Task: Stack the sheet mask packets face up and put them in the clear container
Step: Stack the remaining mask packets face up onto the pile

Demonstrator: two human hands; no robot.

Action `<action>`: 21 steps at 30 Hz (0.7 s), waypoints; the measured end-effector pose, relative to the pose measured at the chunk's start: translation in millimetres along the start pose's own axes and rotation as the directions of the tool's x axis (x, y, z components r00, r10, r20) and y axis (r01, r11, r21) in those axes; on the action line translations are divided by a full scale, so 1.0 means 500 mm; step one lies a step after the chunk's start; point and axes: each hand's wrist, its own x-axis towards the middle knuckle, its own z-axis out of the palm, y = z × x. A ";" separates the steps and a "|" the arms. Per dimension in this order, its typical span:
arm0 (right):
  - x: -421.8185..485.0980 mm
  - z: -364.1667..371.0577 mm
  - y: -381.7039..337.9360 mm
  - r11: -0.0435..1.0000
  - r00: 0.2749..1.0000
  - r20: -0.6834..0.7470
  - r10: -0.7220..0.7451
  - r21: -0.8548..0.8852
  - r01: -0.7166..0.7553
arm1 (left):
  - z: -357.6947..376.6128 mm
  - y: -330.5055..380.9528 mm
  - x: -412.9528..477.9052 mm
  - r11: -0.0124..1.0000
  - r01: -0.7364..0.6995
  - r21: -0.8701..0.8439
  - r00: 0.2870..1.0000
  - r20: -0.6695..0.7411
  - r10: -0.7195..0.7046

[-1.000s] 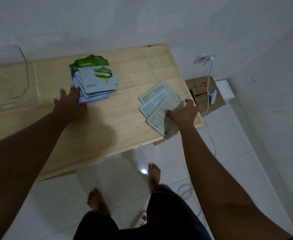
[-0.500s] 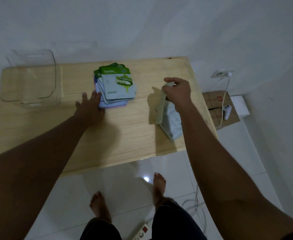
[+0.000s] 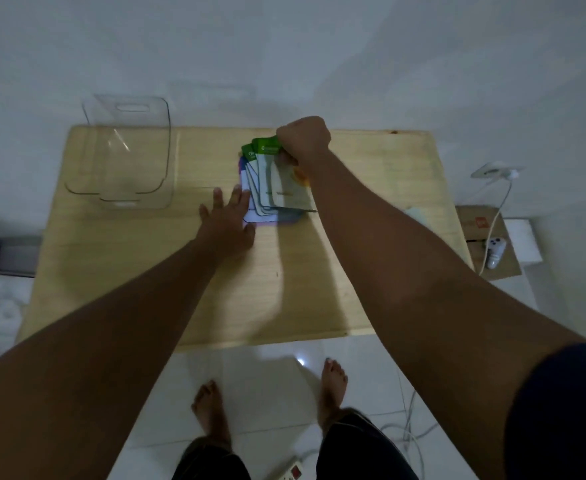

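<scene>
Packets [image 3: 267, 181] are light, thin, slippery: your right hand [image 3: 303, 138] grips one, your left hand [image 3: 227, 220] lies open; hold the edges

One clear container [image 3: 125, 154], two hands

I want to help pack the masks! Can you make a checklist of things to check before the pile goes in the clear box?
1. Top packet face up on the pile: ok, its printed front shows.
2. Right hand has let go: not ok, it is closed at the packet's far end.
3. Pile squared up: not ok, the packets are fanned out.
4. Left hand steadies the pile: ok, fingertips touch its near left edge.
5. Clear box ready: ok, open on the table, nothing visible inside.
6. All packets gathered: not ok, one pale packet peeks out behind the right arm.
</scene>
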 end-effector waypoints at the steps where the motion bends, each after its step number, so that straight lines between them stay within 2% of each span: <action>1: -0.003 0.008 -0.003 0.999 1.000 -0.003 0.019 0.043 -0.019 | 0.000 0.000 0.000 1.000 0.001 -0.006 1.000 -0.001 -0.001; 4: -0.008 0.017 0.004 0.984 0.997 0.041 0.067 0.162 -0.072 | 0.000 0.004 -0.002 1.000 0.005 -0.013 1.000 -0.011 -0.006; 8: -0.019 -0.003 0.025 0.958 0.995 0.079 0.061 0.277 -0.081 | 0.005 0.001 -0.001 1.000 -0.003 0.002 1.000 -0.024 0.003; 11: -0.030 -0.032 0.057 0.941 0.998 0.047 0.051 0.333 -0.063 | 0.004 0.000 0.001 1.000 -0.007 0.007 1.000 -0.009 0.007; 21: -0.133 -0.183 0.208 0.993 0.989 -0.137 0.055 0.114 -0.040 | 0.009 0.010 -0.003 0.993 0.027 0.114 0.999 -0.023 -0.024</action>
